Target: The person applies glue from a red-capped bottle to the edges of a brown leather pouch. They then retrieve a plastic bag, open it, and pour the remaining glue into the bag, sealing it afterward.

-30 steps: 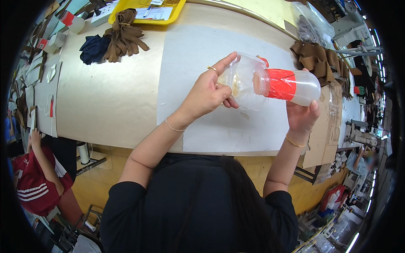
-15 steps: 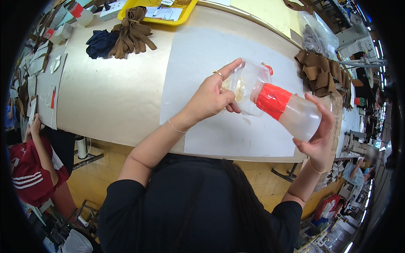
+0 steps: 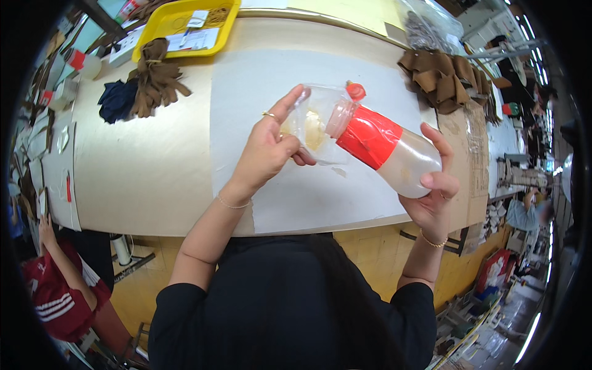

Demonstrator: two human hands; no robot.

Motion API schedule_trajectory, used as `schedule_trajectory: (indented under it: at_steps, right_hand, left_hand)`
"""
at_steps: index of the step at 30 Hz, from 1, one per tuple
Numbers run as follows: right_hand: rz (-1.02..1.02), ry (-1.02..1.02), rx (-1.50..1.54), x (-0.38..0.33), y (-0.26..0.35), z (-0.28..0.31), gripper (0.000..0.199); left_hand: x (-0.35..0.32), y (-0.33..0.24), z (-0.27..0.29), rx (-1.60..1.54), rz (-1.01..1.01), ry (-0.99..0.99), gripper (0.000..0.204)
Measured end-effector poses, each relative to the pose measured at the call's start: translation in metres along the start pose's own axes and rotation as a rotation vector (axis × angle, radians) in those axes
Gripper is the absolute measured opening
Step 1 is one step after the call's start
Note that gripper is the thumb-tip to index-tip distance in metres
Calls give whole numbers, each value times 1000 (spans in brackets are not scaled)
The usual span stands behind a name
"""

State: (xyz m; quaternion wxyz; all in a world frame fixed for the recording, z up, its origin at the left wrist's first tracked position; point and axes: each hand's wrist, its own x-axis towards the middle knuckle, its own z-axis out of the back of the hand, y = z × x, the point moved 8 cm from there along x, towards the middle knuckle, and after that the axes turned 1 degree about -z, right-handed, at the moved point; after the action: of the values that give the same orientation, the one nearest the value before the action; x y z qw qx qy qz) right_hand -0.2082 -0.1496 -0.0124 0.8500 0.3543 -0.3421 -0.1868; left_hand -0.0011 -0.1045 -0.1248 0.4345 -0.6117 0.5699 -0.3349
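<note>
My left hand (image 3: 266,151) holds a clear plastic container (image 3: 327,98) tipped on its side, with a yellowish patch of residue showing through it. The index finger stretches along the container while the others curl around it. In my right hand (image 3: 433,196) is a translucent bottle (image 3: 382,140) with a wide red band, gripped near its base. The bottle lies tilted, its neck pointing left and up against the container's open side. Whether the neck reaches inside or only overlaps it, I cannot tell. Just beyond the container is a small red cap (image 3: 356,92).
Pale paper (image 3: 271,203) covers the table's middle. Brown fabric strips (image 3: 157,80), dark blue cloth (image 3: 117,102) and a yellow tray (image 3: 185,52) lie back left. More brown strips (image 3: 441,77) and a plastic bag (image 3: 428,28) sit back right. A person in red (image 3: 61,290) works at left.
The bottle's neck and the container have come closer together. My right hand's fingers have closed in around the bottle's base. The whole view has shifted, so the table appears further left.
</note>
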Motion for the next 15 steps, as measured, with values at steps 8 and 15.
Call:
schedule_trajectory:
  at_steps: [8,15]
  right_hand:
    - [-145,-185,563,-27,-49,-12,64]
    - [-255,-260,1114,-33,-97,-24,69]
  left_hand:
    - [1,1,-3,-12,-23,20,77]
    - [0,4,-7,-6,1,30,77]
